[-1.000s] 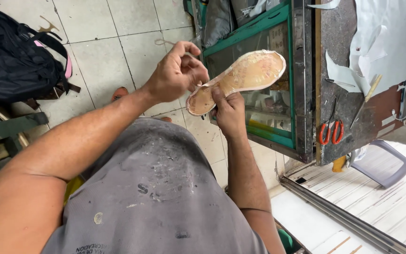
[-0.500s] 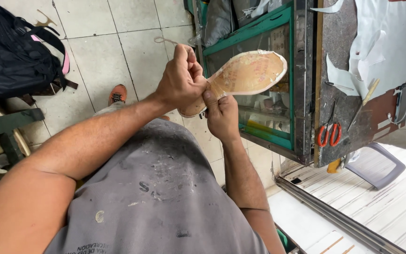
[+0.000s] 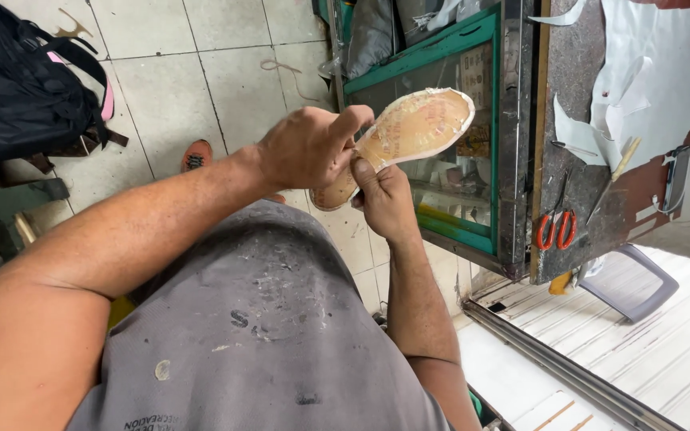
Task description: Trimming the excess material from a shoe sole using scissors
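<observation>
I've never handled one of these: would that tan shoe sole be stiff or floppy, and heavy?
The shoe sole looks thin yet juts out flat past both hands without drooping, so probably fairly stiff. The left hand and right hand hold only its heel end, suggesting it is light. Flat, so unlikely to roll.

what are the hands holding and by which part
Both hands grip a tan shoe sole at its heel end: right hand beneath, left hand over it.
</observation>
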